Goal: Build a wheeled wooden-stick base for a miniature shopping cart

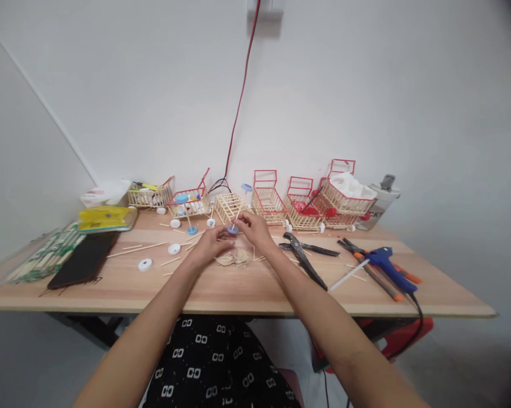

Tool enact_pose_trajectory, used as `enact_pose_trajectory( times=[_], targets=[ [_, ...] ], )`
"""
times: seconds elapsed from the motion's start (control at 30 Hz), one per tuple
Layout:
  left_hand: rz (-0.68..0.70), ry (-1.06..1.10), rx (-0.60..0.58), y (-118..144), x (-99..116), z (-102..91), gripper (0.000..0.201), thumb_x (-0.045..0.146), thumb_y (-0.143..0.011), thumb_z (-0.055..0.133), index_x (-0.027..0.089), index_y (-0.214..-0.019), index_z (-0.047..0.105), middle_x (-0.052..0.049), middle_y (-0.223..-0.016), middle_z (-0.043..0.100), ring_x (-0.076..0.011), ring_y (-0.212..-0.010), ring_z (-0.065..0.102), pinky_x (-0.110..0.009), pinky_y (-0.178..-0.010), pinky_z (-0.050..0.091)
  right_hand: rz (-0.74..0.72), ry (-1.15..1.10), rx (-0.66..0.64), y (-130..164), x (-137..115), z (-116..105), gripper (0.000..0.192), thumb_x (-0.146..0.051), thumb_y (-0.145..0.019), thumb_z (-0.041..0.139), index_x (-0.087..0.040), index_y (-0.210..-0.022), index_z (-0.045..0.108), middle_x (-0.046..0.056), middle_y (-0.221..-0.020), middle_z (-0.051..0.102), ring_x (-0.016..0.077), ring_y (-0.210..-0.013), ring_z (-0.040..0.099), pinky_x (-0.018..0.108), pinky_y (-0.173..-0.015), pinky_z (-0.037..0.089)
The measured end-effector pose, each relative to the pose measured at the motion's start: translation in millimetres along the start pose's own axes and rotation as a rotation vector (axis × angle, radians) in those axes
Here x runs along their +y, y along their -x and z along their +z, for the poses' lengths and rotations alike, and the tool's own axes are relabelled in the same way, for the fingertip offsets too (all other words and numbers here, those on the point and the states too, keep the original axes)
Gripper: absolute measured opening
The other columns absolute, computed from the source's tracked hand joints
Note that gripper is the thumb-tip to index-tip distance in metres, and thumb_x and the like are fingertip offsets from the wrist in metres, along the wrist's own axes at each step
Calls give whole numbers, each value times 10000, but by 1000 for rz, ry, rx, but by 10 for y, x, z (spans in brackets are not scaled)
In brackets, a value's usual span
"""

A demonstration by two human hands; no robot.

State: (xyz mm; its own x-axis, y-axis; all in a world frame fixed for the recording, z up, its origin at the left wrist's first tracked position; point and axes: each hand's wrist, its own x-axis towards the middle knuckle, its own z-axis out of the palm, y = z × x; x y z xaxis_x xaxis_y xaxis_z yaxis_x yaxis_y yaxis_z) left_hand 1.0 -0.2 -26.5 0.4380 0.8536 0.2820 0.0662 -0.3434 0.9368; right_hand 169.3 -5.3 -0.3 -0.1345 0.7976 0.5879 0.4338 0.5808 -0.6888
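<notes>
Both hands, left (pixel 213 242) and right (pixel 252 226), pinch a blue cap (pixel 233 229) on a stick above the table (pixel 238 289).

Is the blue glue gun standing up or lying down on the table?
Lying down: the blue glue gun rests on its side on the table.

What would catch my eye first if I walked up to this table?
Probably the row of little stick-built carts with red frames along the back of the wooden table. Next, the left hand and right hand meeting mid-table over a small blue cap on a stick. To the right lies a blue glue gun beside pliers.
</notes>
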Motion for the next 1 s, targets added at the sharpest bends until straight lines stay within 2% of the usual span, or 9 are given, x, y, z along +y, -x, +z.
enact_pose_trajectory(
  times=[0.13, 0.23, 0.37, 0.6, 0.73, 0.87, 1.0],
  targets=[
    [-26, 82, 42, -3, -24, -20, 590, 363, -625, 779, 114, -1133, 611, -124, -1010, 698, -236, -925, 647, -339, -790, 498, -7, -12, -14, 1, 2, -10, 182, -324, -829, 542, -185, -722, 590, -16, -660, 569, 124, -620, 489, 239, -612, 353],
    [-73, 142, 52, 10, -20, -38, 661, 395, -647, 781, 126, -1216, 579, -117, -990, 704, -215, -875, 657, -303, -733, 489, -16, -25, -42, 8, -1, -1, 150, -295, -831, 531, -185, -771, 614, -16, -685, 595, 121, -627, 499, 233, -613, 359],
    [-131, 226, 41, 33, 21, -41, 632, 442, -636, 792, 128, -1162, 635, -137, -1018, 710, -221, -880, 667, -295, -734, 486, -32, -40, -61, 13, 0, 9, 140, -278, -832, 524, -181, -802, 620, -11, -722, 611, 120, -654, 517, 227, -623, 367],
    [-143, 302, 99, 28, 19, -38, 606, 406, -550, 852, 119, -1057, 687, -130, -998, 724, -227, -907, 669, -319, -805, 485, -51, -50, -87, 10, -15, 16, 131, -264, -833, 522, -179, -782, 608, -14, -703, 600, 116, -640, 513, 225, -623, 366],
    [-148, 334, 92, 41, 22, -30, 611, 366, -592, 841, 117, -1122, 665, -130, -1005, 724, -210, -909, 670, -296, -803, 486, -50, -42, -89, 13, -18, 11, 121, -253, -828, 522, -183, -782, 608, -15, -710, 604, 117, -648, 514, 224, -627, 366],
    [-157, 378, 53, 55, 58, -28, 702, 318, -607, 842, 159, -1245, 596, -124, -1049, 712, -197, -903, 671, -267, -757, 499, -41, -29, -75, 7, 13, -1, 115, -243, -831, 513, -183, -792, 602, -15, -706, 601, 123, -659, 521, 228, -634, 371],
    [-158, 421, 58, 46, 58, -34, 631, 338, -644, 819, 154, -1215, 622, -119, -1021, 714, -181, -841, 676, -259, -712, 518, -50, -17, -76, 7, 28, 0, 115, -236, -833, 510, -183, -792, 604, -14, -715, 604, 125, -665, 516, 230, -640, 370]
  ],
)
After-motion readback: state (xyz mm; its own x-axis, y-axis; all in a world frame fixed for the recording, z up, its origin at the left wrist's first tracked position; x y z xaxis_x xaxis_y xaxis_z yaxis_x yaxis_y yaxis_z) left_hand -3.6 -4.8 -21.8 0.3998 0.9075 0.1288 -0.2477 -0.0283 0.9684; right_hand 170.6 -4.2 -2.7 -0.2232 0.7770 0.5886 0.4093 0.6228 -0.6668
